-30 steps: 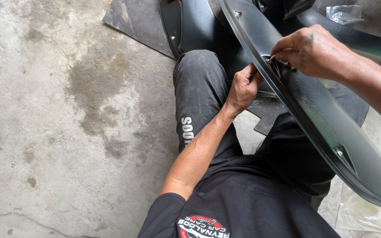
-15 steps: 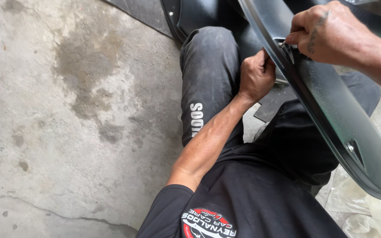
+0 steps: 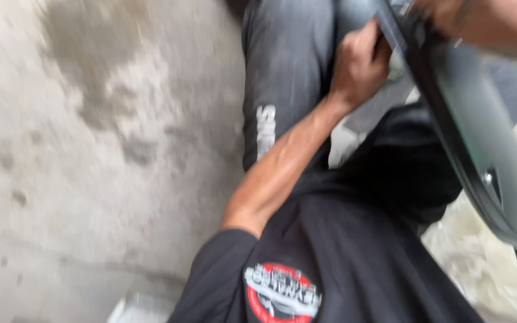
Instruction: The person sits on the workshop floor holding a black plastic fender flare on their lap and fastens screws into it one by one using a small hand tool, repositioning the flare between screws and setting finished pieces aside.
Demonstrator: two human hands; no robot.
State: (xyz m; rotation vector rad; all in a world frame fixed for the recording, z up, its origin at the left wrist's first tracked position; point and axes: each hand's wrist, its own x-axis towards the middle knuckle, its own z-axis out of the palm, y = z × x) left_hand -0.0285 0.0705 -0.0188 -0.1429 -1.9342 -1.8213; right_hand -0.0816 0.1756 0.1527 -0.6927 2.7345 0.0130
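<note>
The left hand (image 3: pixel 359 63) grips the edge of a long dark curved panel (image 3: pixel 480 149) slanting across the lap; the right hand (image 3: pixel 450 15), blurred, clutches its upper edge above the concrete floor (image 3: pixel 91 179).

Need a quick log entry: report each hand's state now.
Left hand: closed, gripping the edge of the long dark curved plastic panel.
Right hand: on the panel's upper edge; grip cannot be told, blurred and cropped.

Whole pic motion-blurred. Right hand (image 3: pixel 450 15) cut off by top edge at 1 o'clock; grip on dark panel (image 3: pixel 480 137) can't tell.
</note>
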